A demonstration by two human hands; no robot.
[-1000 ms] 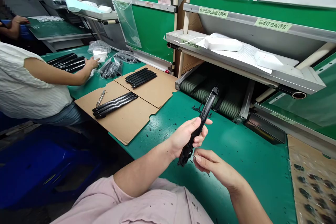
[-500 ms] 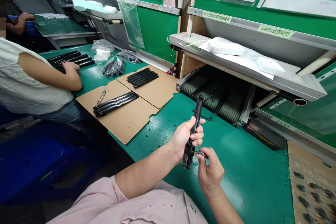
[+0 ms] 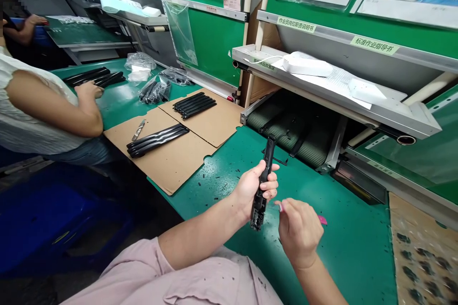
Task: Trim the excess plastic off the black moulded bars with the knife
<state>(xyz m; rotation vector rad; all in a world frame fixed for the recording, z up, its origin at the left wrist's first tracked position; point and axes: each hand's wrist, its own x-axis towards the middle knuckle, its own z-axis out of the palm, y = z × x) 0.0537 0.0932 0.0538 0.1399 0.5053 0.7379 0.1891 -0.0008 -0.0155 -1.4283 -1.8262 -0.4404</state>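
Since a second ago the long black plastic strip (image 3: pixel 264 182) has swung from a rightward lean to nearly upright, and the right hand (image 3: pixel 299 231) has turned its back to the camera and drawn a little away from the strip's lower end, where half a second ago it sat close under it with something small and pale at the fingertips. Now a small pink-handled tool (image 3: pixel 322 219) shows beyond the knuckles, so that hand looks closed on it, though the grip itself is hidden. The left hand (image 3: pixel 255 186) is wrapped around the strip's lower half, thumb on top, holding it above the near part of the green worktop (image 3: pixel 343 243); its notched bottom end hangs free between the two hands, which are near but apart. I judge that a trimming touch at the strip's lower end has just been made or paused.

To the left, trimmed-looking strips (image 3: pixel 156 139) lie side by side on a cardboard sheet (image 3: pixel 171 164), with another batch (image 3: pixel 195 105) farther back. A co-worker's hand (image 3: pixel 88 90) at the far left has drawn back from the white bag to strips lying there.
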